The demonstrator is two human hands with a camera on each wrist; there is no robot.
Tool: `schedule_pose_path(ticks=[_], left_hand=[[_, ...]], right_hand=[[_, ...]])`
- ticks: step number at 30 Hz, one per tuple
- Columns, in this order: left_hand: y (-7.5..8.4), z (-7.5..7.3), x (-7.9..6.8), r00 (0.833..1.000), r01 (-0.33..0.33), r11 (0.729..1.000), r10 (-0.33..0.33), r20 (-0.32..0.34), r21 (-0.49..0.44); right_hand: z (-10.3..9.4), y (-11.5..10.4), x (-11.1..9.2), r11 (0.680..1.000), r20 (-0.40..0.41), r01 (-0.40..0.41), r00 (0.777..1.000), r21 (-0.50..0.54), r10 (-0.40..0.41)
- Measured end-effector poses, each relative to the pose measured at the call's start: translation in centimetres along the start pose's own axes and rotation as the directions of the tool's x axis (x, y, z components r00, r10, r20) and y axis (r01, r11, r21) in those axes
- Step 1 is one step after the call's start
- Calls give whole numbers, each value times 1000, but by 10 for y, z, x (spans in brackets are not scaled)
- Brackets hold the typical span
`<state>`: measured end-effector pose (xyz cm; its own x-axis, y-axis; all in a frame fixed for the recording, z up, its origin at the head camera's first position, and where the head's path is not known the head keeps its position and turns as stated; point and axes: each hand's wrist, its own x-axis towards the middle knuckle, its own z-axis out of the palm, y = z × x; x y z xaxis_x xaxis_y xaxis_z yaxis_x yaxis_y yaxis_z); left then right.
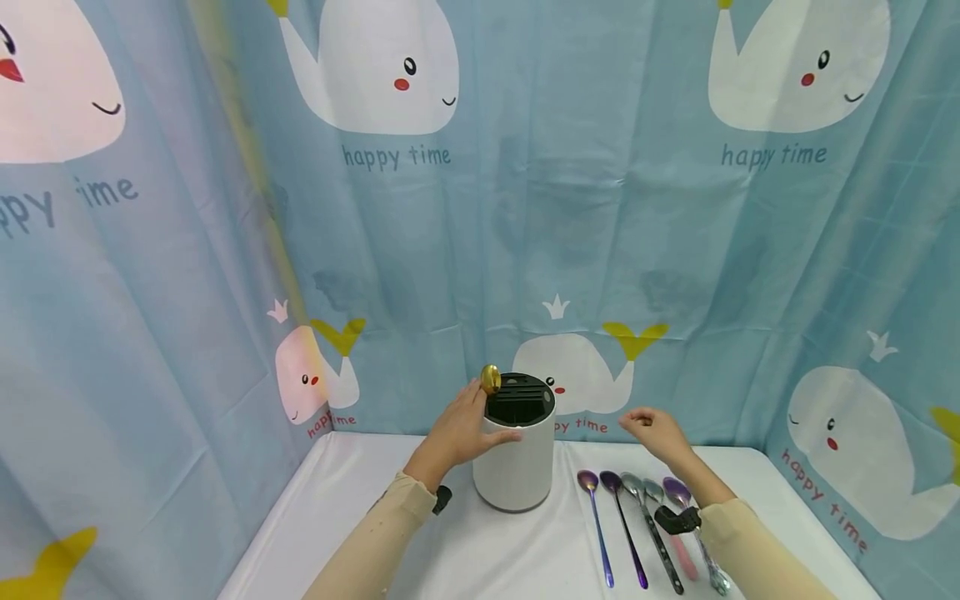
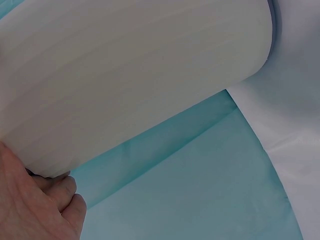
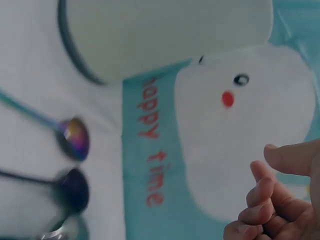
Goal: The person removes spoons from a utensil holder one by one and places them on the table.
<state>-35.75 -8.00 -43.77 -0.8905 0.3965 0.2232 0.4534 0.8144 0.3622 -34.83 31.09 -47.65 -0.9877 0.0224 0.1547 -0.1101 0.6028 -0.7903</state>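
Observation:
A white cylindrical utensil holder (image 1: 517, 467) with a black slotted top (image 1: 525, 396) stands upright near the back of the table. My left hand (image 1: 461, 427) grips its upper left side, with the thumb across the front. In the left wrist view, the bent fingers (image 2: 62, 192) lie along the holder's edge. A gold spoon (image 1: 491, 379) stands at the top's left side, bowl up; its handle is hidden. To the right of the holder, my right hand (image 1: 660, 433) hovers above the table. Its fingers are loosely curled around nothing, as the right wrist view also shows.
Several spoons lie in a row right of the holder: a blue-purple spoon (image 1: 596, 525), a dark purple spoon (image 1: 626, 529), a black-handled spoon (image 1: 656, 537), a pink-handled spoon (image 1: 682, 550) and others partly under the right forearm. A blue whale-print curtain (image 1: 570, 233) encloses the white table (image 1: 360, 500).

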Motion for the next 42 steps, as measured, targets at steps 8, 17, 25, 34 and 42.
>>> schedule_pose_path(ticks=[8, 17, 25, 34, 42], left_hand=[[-1, 3, -1, 1000, -2, 1000, 2, 1, 3], [0, 2, 0, 1000, 20, 1000, -20, 2, 6], [-1, 2, 0, 1000, 0, 1000, 0, -7, 6], [-1, 1, 1, 1000, -20, 1000, 20, -18, -2], [-2, 3, 3, 1000, -22, 1000, 22, -18, 12]], right_hand=[[18, -53, 15, 983, 68, 92, 992, 158, -104], [42, -93, 24, 925, 57, 268, 954, 269, -293], [68, -118, 26, 877, 31, 377, 914, 299, -404], [86, -138, 34, 861, 47, 427, 889, 277, -456], [96, -147, 43, 872, 64, 423, 891, 249, -450]])
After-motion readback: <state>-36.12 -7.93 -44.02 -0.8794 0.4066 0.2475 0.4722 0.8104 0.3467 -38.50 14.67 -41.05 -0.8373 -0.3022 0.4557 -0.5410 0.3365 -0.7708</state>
